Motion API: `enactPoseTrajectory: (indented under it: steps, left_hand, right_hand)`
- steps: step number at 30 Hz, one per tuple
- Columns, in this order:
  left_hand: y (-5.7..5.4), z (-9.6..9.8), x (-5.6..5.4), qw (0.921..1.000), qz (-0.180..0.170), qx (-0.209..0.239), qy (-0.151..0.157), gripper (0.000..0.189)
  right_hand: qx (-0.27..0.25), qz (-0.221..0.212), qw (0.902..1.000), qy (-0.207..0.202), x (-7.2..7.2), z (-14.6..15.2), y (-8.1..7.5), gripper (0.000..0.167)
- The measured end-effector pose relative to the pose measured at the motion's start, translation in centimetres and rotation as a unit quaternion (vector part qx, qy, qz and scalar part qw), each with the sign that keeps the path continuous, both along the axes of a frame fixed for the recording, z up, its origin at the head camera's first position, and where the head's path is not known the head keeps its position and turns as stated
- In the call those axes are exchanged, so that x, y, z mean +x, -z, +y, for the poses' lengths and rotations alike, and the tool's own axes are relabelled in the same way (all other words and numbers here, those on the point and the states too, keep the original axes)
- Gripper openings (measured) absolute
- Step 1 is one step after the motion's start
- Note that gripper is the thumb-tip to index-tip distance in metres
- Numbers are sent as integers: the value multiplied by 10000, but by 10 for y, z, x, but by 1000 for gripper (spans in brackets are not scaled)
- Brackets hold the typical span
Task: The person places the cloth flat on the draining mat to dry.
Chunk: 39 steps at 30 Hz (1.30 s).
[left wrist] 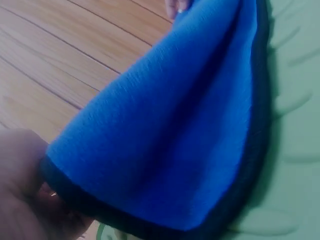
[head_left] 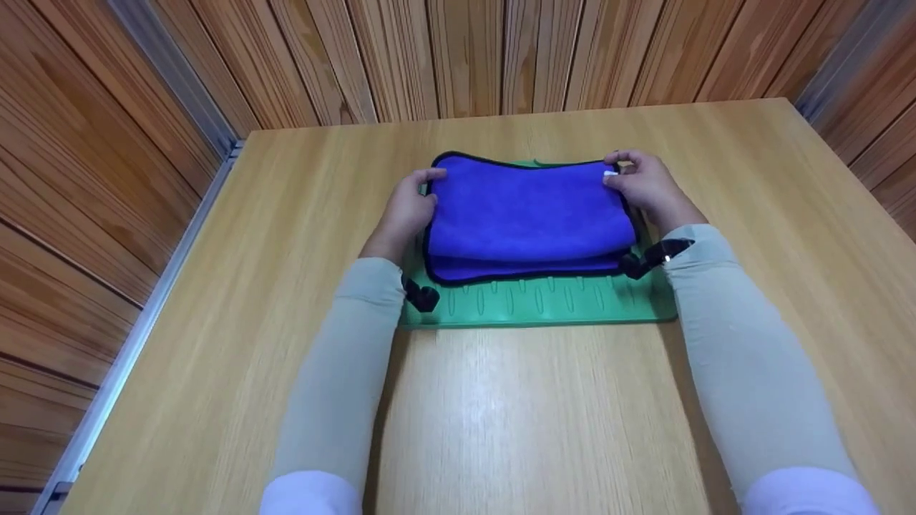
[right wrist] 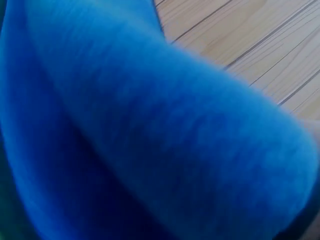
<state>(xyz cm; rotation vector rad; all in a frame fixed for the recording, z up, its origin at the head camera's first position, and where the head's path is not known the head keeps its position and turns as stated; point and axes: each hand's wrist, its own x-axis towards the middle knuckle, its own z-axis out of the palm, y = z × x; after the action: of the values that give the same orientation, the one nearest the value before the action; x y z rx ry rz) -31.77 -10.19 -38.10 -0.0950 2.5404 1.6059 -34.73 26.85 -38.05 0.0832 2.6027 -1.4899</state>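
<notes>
A blue cloth (head_left: 529,207) with black edging spreads over a green ribbed mat (head_left: 537,304), its upper part raised and a fold running across near the front. My left hand (head_left: 409,214) pinches the cloth's left edge near the far corner. In the left wrist view, the fingers of that hand (left wrist: 30,190) grip the black border while the blue cloth (left wrist: 160,130) slopes away. My right hand (head_left: 647,184) pinches the far right corner, where a small white tag (head_left: 609,173) shows by the thumb. Blue fabric (right wrist: 165,130) fills most of the right wrist view, hiding nearly all of that hand.
The mat lies on a wooden table (head_left: 286,236), with bare tabletop around it. Wood-plank walls (head_left: 465,64) rise behind and at the sides. A metal rail (head_left: 143,315) runs along the left edge. Black wrist cameras (head_left: 421,295) hang close over the mat.
</notes>
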Motion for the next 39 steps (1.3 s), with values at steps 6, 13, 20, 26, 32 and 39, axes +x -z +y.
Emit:
enactPoseTrajectory:
  steps: [6,13,20,26,32,39]
  left_hand:
    - [1,-1,-13,9970,-452,-572,256,52]
    - [4,3,-23,9924,-458,-993,557,61]
    - [10,3,-30,9912,-73,-1253,416,53]
    - [12,5,-31,9853,-558,-1558,432,54]
    - [14,-1,-27,9928,-429,-1059,358,51]
    - [10,-11,-1,9966,-439,-585,391,55]
  right_hand:
    - [628,-216,9973,-315,-14,0,4,40]
    - [1370,52,9893,-488,-22,-8,1,44]
    - [1608,504,9847,-450,-25,-9,2,45]
    - [2213,593,9664,-1165,-26,-13,5,43]
    - [1917,255,9727,-1283,-25,-12,2,54]
    - [1085,-289,9899,-866,-4,-8,-8,63]
